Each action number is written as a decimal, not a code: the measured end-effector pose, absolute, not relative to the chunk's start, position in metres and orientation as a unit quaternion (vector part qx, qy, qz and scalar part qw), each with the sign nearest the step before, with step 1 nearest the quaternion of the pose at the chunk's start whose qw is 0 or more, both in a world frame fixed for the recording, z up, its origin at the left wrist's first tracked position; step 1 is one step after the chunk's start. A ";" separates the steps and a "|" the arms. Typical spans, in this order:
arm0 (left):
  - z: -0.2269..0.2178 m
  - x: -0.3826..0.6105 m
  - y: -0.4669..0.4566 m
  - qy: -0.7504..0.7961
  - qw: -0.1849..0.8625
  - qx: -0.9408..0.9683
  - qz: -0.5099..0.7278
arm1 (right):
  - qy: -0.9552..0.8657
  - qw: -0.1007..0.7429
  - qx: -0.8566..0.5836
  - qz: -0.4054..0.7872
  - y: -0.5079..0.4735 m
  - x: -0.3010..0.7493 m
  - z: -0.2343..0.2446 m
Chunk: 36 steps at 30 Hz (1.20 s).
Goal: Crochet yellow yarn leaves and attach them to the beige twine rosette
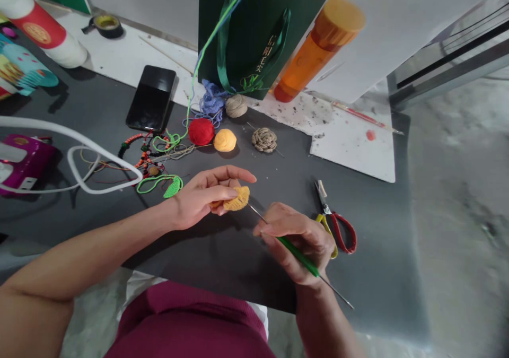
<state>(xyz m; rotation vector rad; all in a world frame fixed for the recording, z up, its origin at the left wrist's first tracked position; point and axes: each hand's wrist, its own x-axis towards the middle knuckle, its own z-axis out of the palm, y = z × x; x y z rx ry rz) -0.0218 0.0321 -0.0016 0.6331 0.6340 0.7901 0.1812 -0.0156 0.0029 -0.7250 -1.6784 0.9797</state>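
Observation:
My left hand (201, 199) pinches a small yellow crocheted piece (237, 199) between thumb and fingers, above a dark grey mat (369, 278). My right hand (296, 238) grips a crochet hook (296, 254) with a green handle. Its thin metal shaft reaches forward, and the tip comes right up to the yellow piece's edge. Behind my left hand lies a green crocheted leaf (172, 187) with a looped green strand. A red yarn ball (201, 131) and a yellow yarn ball (225, 140) sit farther back.
Scissors with red and yellow handles (336, 228) lie right of my right hand. Farther back are a black phone (151, 98), a coiled twine rose (264, 139), a green paper bag (246, 34), and an orange bottle (318, 47). A white cable (83, 162) loops at left.

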 end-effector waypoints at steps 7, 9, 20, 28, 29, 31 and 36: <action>-0.004 -0.022 0.030 0.288 0.821 0.330 0.366 | -0.664 0.545 -0.394 0.327 -0.022 0.176 -0.006; -0.006 -0.023 0.028 0.282 0.818 0.351 0.359 | -0.705 0.516 -0.420 0.246 -0.023 0.172 -0.008; -0.007 -0.020 0.025 0.277 0.815 0.385 0.333 | -0.760 0.473 -0.422 0.146 -0.018 0.163 -0.006; -0.010 -0.016 0.022 0.273 0.847 0.311 0.334 | -0.789 0.467 -0.391 0.081 -0.015 0.164 -0.008; -0.010 -0.016 0.022 0.278 0.850 0.301 0.332 | -0.791 0.464 -0.391 0.079 -0.015 0.164 -0.008; -0.010 -0.014 0.021 0.285 0.853 0.288 0.329 | -0.789 0.458 -0.402 0.080 -0.016 0.163 -0.009; -0.010 -0.014 0.023 0.293 0.840 0.289 0.354 | -0.740 0.481 -0.456 0.112 -0.022 0.161 -0.012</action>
